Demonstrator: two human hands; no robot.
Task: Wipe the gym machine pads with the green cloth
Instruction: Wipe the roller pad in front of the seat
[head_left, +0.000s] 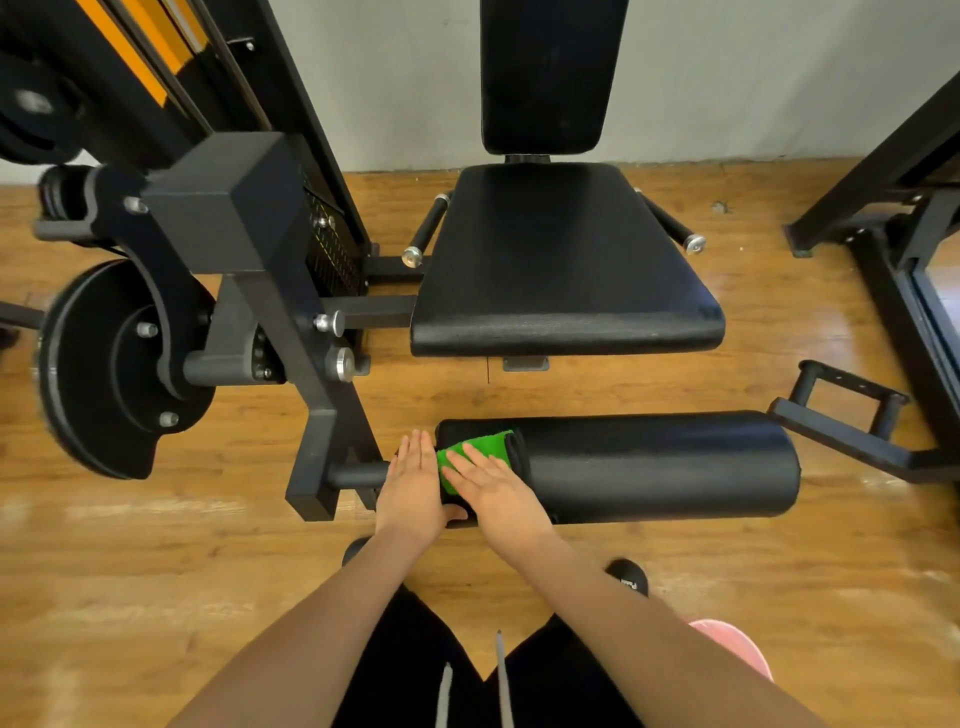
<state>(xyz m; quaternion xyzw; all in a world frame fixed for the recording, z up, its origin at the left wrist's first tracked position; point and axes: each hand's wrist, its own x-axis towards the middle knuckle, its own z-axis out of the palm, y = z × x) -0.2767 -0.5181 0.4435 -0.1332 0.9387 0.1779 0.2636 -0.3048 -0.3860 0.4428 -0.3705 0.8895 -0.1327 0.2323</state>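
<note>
A black roller pad (649, 465) lies across the view in front of me, with the green cloth (480, 449) wrapped over its left end. My right hand (493, 486) lies flat on the cloth with straight fingers. My left hand (413, 488) rests flat against the roller's left end face, fingers straight, thumb under the pad. Beyond the roller are the black seat pad (561, 260) and the upright back pad (545, 73).
The machine's black frame, pivot arm (249, 249) and weight disc (104, 369) stand to the left. A black footrest bracket (852, 410) sticks out at the roller's right end. Another machine's frame (893, 223) is at the far right. The floor is wood.
</note>
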